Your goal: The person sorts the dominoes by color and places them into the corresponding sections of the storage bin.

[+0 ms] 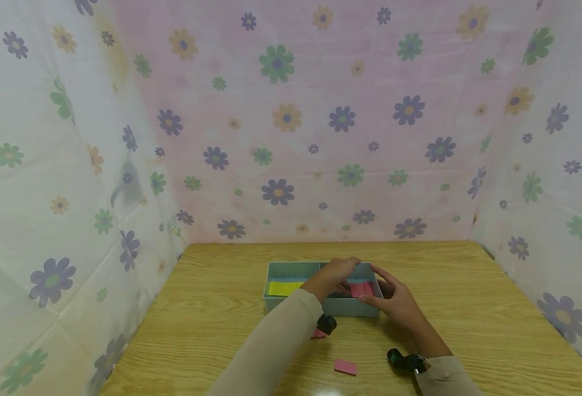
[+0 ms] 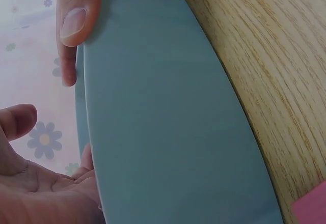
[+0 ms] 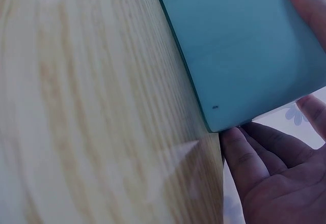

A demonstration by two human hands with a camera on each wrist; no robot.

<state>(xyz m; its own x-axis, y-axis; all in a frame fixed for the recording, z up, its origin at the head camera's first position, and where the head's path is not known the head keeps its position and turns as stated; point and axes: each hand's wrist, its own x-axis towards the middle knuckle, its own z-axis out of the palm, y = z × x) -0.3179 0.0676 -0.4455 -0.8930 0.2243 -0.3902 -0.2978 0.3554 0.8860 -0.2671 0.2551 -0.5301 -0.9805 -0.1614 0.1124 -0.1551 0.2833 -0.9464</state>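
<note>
A pale blue-green box [image 1: 355, 308] with a divider stands on the table. Its left compartment holds flat yellow rectangles [image 1: 283, 289]; small pink rectangles [image 1: 358, 290] lie in the right one. My left hand [image 1: 331, 276] reaches over the near wall into the right compartment, its fingertips close to the pink rectangles. In the left wrist view its thumb [image 2: 20, 119] stands apart, while the wall hides most of its fingers. With my right hand [image 1: 400, 301] I grip the box's right end, thumb at the near rim and fingers [image 3: 244, 152] against the end wall.
On the wooden table [image 1: 211, 308], a loose pink rectangle [image 1: 345, 367] lies in front of the box. Another pink piece [image 1: 317, 333] shows partly beneath my left wrist camera [image 1: 327, 324]. Flowered cloth [image 1: 310, 137] hangs behind the table and along both sides.
</note>
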